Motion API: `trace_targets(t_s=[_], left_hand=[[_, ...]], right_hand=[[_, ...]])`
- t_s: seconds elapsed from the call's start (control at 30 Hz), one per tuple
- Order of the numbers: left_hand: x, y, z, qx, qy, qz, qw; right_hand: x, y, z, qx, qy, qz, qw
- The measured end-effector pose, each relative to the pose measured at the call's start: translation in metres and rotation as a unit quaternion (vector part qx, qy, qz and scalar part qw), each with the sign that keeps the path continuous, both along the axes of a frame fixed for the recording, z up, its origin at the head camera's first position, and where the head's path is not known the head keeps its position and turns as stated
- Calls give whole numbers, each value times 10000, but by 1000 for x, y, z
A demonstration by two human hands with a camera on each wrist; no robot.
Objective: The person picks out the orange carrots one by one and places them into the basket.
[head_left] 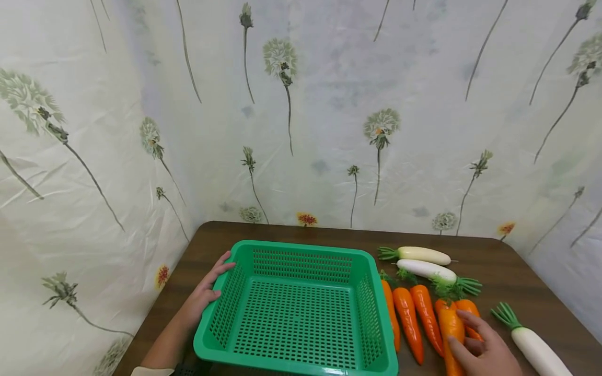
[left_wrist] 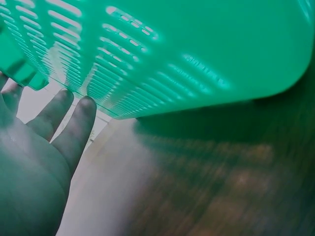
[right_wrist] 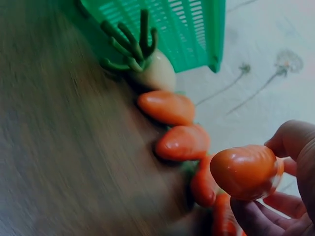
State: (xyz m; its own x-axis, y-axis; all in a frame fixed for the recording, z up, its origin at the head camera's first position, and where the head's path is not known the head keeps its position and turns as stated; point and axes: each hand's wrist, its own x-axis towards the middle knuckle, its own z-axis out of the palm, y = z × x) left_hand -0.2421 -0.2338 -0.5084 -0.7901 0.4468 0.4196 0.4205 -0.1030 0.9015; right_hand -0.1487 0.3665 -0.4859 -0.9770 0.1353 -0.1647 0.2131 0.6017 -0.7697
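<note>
A green plastic basket (head_left: pixel 301 360) sits at the middle of the table. At its left rim is my left hand (head_left: pixel 203 296), fingertips over the edge; in the left wrist view its fairly straight fingers (left_wrist: pixel 78 128) reach up to the slotted outer wall. My right hand (head_left: pixel 486 347) pinches a glossy orange carrot (head_left: pixel 450 326) between thumb and fingers. The right wrist view has this carrot (right_wrist: pixel 243 172) end-on, close to the camera, apart from the others. More carrots (head_left: pixel 408 321) lie side by side along the basket's right wall, leafy tops toward the back.
Two white radishes (head_left: pixel 423 255) with green stems lie behind the carrots. Another white radish (head_left: pixel 538 350) lies to the right of my right hand. The dark wooden table (head_left: pixel 348 237) backs onto a hanging sheet (head_left: pixel 320 125) printed with dandelions.
</note>
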Motion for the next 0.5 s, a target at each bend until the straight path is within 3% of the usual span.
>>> trace_targets(t_s=[0.2,0.5], left_hand=[[1,-1,0,-13,7,-4,10000],[2,-1,3,-53,62,27,10000]], right_hand=[[-1,-10,-3,-102,390,239,9989],[3,-23,-6,-272,688,204,9970]])
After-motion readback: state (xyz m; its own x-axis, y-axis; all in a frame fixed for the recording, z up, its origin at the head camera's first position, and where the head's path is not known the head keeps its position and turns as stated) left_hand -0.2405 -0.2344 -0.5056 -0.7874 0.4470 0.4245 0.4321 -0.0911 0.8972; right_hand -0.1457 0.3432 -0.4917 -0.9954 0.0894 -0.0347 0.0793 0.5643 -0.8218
